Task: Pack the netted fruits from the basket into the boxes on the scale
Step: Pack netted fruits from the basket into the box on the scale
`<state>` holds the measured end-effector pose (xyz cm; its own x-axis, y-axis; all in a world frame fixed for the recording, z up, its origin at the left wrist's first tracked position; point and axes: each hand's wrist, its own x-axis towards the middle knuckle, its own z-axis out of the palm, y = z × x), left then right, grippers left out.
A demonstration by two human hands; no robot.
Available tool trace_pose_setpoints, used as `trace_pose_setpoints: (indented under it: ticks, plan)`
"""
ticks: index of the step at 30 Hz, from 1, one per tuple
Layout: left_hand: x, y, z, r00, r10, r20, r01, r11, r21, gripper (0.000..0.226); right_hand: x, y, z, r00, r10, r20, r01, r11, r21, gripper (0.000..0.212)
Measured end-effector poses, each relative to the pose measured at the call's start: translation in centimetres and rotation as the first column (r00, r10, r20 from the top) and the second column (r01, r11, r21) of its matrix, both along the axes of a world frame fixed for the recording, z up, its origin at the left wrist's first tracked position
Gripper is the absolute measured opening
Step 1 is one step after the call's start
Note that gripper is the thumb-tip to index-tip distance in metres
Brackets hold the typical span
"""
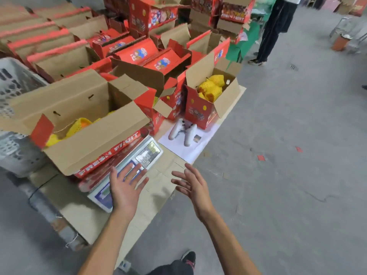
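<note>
Both hands are out in front with fingers spread and hold nothing. The left hand point(126, 187) hovers over the front panel of the scale point(143, 155); the right hand point(191, 185) is beside it, above the flat cardboard point(162, 175) that covers the table, palm turned inward.

On the scale sits a long open box point(93, 143), red outside with white "FRESH FRUIT" lettering along its side and plain brown flaps standing up. Inside lie fruits point(79, 125) wrapped in yellow foam netting with a lattice of small holes; a patch of orange shows through one net. They fill the left end of the box.

Further back on the right stands a second box point(200, 114), also open, holding a heap of the same yellow-netted fruit point(211, 88). In front of it a white game controller point(183, 132) lies on a white sheet.

A white plastic basket point(14, 82) with slotted walls stands at the left edge, behind the box on the scale. Its contents are hidden.
</note>
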<state>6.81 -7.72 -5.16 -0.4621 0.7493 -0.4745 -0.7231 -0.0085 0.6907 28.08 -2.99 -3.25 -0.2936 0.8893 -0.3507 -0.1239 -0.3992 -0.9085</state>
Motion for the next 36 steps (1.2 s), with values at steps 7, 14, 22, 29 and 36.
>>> trace_pose_setpoints:
  ticks: [7, 14, 22, 29, 36]
  plan:
    - [2.5, 0.3, 1.4, 0.987, 0.143, -0.068, -0.145, 0.989, -0.029, 0.076, 1.7, 6.6, -0.9, 0.985, 0.141, -0.096, -0.15, 0.984, -0.095, 0.047]
    - [8.6, -1.4, 1.4, 0.923, 0.375, -0.084, -0.384, 0.912, -0.147, 0.072, 1.8, 11.5, -1.6, 0.916, 0.369, -0.16, -0.396, 0.896, -0.201, 0.043]
    - [15.0, -1.2, 2.6, 0.774, 0.633, -0.015, -0.627, 0.764, -0.151, 0.071, 1.6, 13.5, -1.9, 0.776, 0.6, -0.192, -0.63, 0.738, -0.24, 0.039]
    - [16.9, -4.1, 3.5, 0.671, 0.741, 0.012, -0.735, 0.667, -0.118, 0.069, 2.3, 10.7, -2.2, 0.721, 0.659, -0.215, -0.692, 0.662, -0.287, 0.042]
    - [16.7, -5.6, 4.0, 0.663, 0.747, 0.058, -0.745, 0.665, -0.055, 0.072, 1.3, 10.1, -0.8, 0.715, 0.668, -0.207, -0.699, 0.669, -0.254, 0.044]
